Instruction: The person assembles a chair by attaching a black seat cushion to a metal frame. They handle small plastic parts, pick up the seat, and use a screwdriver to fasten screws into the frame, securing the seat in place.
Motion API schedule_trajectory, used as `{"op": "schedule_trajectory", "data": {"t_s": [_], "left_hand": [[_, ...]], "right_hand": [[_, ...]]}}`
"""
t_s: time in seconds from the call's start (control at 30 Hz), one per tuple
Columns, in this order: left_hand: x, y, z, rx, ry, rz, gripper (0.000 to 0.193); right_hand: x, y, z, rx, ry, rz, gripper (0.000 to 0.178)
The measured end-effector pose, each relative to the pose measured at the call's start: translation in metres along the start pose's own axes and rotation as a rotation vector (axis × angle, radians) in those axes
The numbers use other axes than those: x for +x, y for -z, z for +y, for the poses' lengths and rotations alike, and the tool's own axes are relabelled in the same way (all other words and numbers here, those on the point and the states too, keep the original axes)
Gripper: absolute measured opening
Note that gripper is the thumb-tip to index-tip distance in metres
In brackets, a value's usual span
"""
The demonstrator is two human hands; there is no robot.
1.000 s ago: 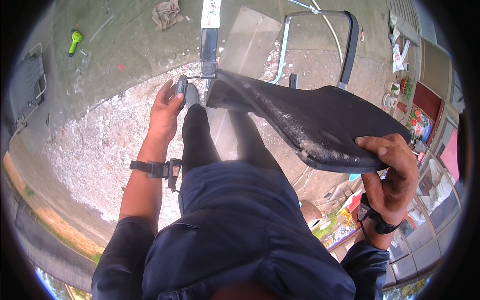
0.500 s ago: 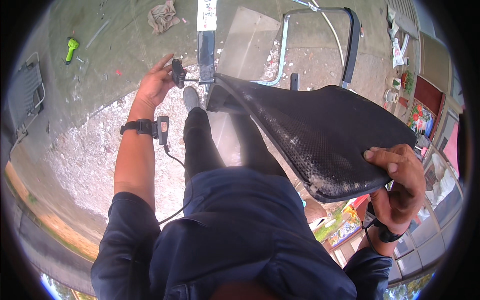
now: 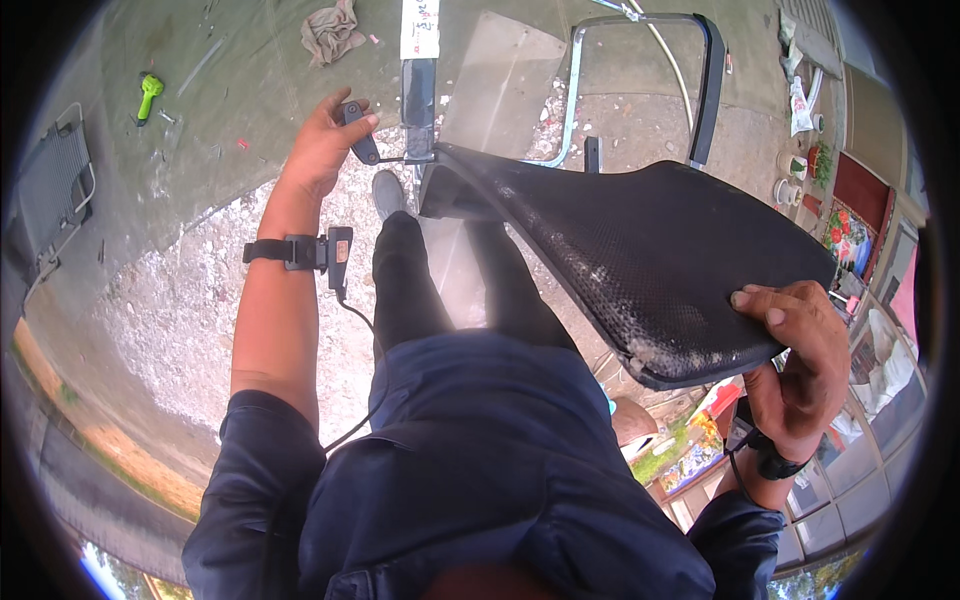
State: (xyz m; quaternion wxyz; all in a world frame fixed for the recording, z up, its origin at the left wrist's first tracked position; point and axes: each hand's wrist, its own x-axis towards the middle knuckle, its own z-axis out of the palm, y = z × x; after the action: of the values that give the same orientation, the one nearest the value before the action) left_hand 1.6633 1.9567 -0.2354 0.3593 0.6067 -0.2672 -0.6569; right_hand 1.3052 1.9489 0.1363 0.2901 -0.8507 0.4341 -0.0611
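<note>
My left hand [image 3: 322,140] is closed round a black folding hex key tool [image 3: 358,140], thumb across its body. One thin key sticks out sideways from it and reaches the joint between an upright metal bar [image 3: 418,95] and a black chair panel [image 3: 660,230]. Whether its tip sits in a screw is too small to tell. My right hand [image 3: 800,345] grips the panel's lower right edge, fingers on top and thumb beneath. The panel lies tilted in front of me, its textured face dusty white along the near edge.
Behind the panel stands a metal chair frame [image 3: 712,90] with dark armrests. A green power tool [image 3: 150,97], a rag [image 3: 333,32] and a folded chair [image 3: 60,185] lie to the left. White rubble [image 3: 190,310] covers the ground by my feet. Potted plants [image 3: 818,165] stand at right.
My left hand has turned the hex key tool, so its flat side now shows, and the thumb has come over it. The panel has shifted slightly upward in view, still in my right hand.
</note>
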Motion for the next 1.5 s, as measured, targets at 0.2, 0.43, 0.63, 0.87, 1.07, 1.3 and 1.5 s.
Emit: {"op": "schedule_trajectory", "data": {"t_s": [0.2, 0.43, 0.63, 0.87, 1.07, 1.3, 1.5], "left_hand": [[-0.006, 0.005, 0.026, 0.214, -0.093, -0.218, 0.071], [-0.081, -0.013, 0.009, 0.139, -0.281, -0.084, 0.063], [-0.088, -0.034, -0.009, -0.259, -0.181, 0.181, 0.053], [-0.068, -0.025, 0.001, -0.046, 0.084, 0.153, 0.058], [-0.065, -0.015, 0.026, -0.050, 0.481, 0.029, 0.072], [-0.044, -0.007, 0.025, -0.056, 0.535, -0.028, 0.070], [-0.056, -0.008, 0.024, -0.051, 0.367, -0.110, 0.052]], "right_hand": [[0.007, 0.001, -0.003, -0.066, 0.046, -0.022, 0.030], [0.008, -0.001, -0.004, -0.084, 0.060, 0.005, 0.031], [0.008, 0.001, -0.003, -0.048, 0.058, -0.007, 0.032], [0.011, 0.003, -0.003, -0.059, 0.059, -0.020, 0.035], [0.011, 0.003, -0.002, -0.066, 0.070, -0.020, 0.036], [0.011, 0.003, -0.001, -0.054, 0.084, -0.021, 0.034], [0.013, 0.004, 0.001, -0.062, 0.099, -0.020, 0.035]]}}
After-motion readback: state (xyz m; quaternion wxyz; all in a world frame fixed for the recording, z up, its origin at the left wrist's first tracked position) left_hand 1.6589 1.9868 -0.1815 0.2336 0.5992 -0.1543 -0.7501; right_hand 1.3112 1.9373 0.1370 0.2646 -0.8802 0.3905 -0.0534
